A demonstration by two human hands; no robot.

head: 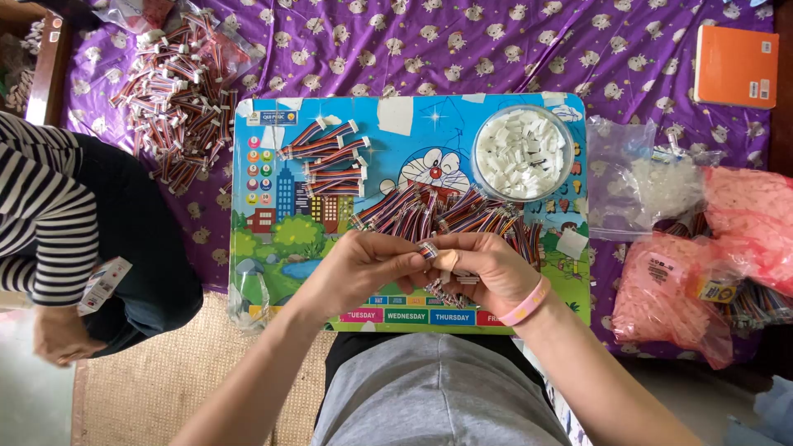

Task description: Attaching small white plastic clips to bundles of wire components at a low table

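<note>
My left hand (363,266) and my right hand (479,266) meet over the near edge of a colourful cartoon lap board (273,248). Together they pinch a short multicoloured ribbon cable (428,249) with a small white connector at its end. More cable hangs below my right hand. Just beyond my fingers lies a loose pile of similar cables (446,216). A neat row of cables with connectors (330,157) lies further back on the board. A round clear bowl of white plastic connectors (522,154) stands at the board's far right.
A big heap of cables (178,91) lies on the purple patterned cloth (496,49) at the far left. Pink and clear plastic bags (686,289) sit to the right, an orange box (735,66) at the far right. A person in a striped sleeve (41,215) sits at left.
</note>
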